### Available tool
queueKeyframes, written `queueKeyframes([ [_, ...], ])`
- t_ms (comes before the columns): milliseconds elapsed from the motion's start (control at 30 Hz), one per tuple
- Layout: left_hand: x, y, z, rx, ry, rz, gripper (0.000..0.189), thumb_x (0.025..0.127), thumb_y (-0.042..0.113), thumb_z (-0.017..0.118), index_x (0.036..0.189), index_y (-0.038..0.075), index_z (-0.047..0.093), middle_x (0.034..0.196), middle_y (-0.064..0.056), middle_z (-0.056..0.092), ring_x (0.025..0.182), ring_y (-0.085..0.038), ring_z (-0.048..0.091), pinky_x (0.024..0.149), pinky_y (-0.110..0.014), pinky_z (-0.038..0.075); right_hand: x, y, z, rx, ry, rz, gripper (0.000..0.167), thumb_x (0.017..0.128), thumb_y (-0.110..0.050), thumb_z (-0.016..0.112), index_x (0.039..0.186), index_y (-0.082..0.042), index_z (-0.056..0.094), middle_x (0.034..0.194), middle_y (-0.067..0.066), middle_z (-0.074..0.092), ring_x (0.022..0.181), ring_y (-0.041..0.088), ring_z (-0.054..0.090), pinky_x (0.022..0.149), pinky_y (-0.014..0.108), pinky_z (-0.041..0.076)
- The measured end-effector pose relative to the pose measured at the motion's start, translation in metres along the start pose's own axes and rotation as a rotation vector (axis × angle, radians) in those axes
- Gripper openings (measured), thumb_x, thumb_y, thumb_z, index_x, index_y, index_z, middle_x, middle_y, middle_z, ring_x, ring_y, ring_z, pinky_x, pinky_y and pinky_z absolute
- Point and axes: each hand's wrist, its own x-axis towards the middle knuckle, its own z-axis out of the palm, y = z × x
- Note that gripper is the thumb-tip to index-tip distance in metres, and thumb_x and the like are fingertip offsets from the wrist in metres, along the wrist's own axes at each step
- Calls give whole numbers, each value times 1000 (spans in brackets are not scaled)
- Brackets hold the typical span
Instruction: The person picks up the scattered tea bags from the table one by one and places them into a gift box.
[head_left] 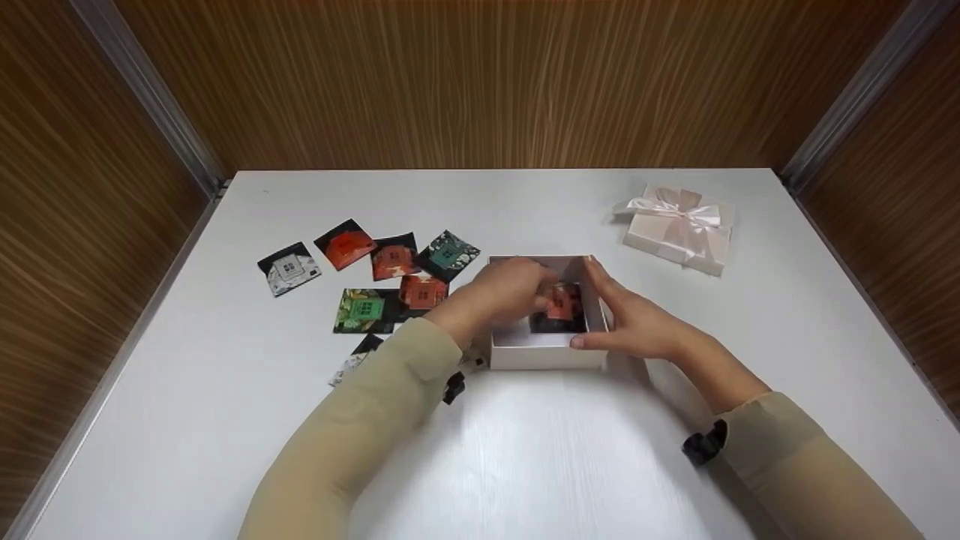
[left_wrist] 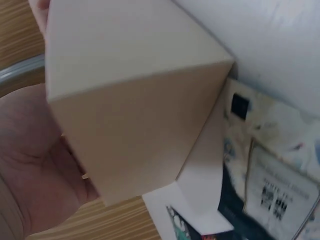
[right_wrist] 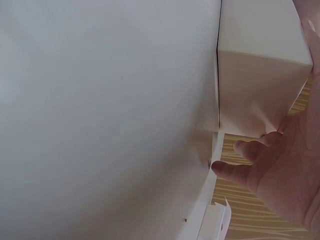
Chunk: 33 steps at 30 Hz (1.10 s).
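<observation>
A white open box (head_left: pixel 547 357) stands on the table between both hands. Inside it lies a square sachet (head_left: pixel 561 306) with a red label and dark edges. My left hand (head_left: pixel 506 291) reaches over the box's left wall, fingertips down by that sachet. Whether they pinch it is hidden, as the box wall (left_wrist: pixel 140 135) blocks the fingers in the left wrist view. My right hand (head_left: pixel 637 322) steadies the box from the right, thumb on the front rim and forefinger along the far right corner. Its other fingers (right_wrist: pixel 240 172) stretch out, uncurled, in the right wrist view.
Left of the box lie several loose sachets, among them a green one (head_left: pixel 361 310), a dark green one (head_left: pixel 448 256), an orange one (head_left: pixel 346 245) and a white one (head_left: pixel 289 268). A pale pink lid (head_left: pixel 679 232) with a ribbon bow sits at the back right. Wood-grain panels surround the table.
</observation>
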Motion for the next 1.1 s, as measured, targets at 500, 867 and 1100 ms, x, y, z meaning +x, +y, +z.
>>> queueKeyframes([
  [500,-81,-94,-59,-427,353,-48,58,108,31,64,161,15,48,149,-12,60,133,-27,57,109,-44,49,3,0,3,-29,-4,16,130,87,-61,81,171,-17,-7,178,9,-2,161,35,11,128,56,18],
  [867,-144,-195,-52,-502,517,-273,60,109,27,63,163,9,44,148,-22,58,139,-37,53,114,-53,44,3,0,3,-20,6,18,128,87,-59,83,172,-19,-5,177,11,4,160,37,17,126,58,21],
  [1100,-177,-242,-40,-517,534,-409,63,109,29,62,164,7,41,153,-24,54,143,-40,48,120,-55,37,2,0,3,-25,5,20,128,87,-59,83,172,-20,-5,177,12,4,159,40,17,126,59,21],
])
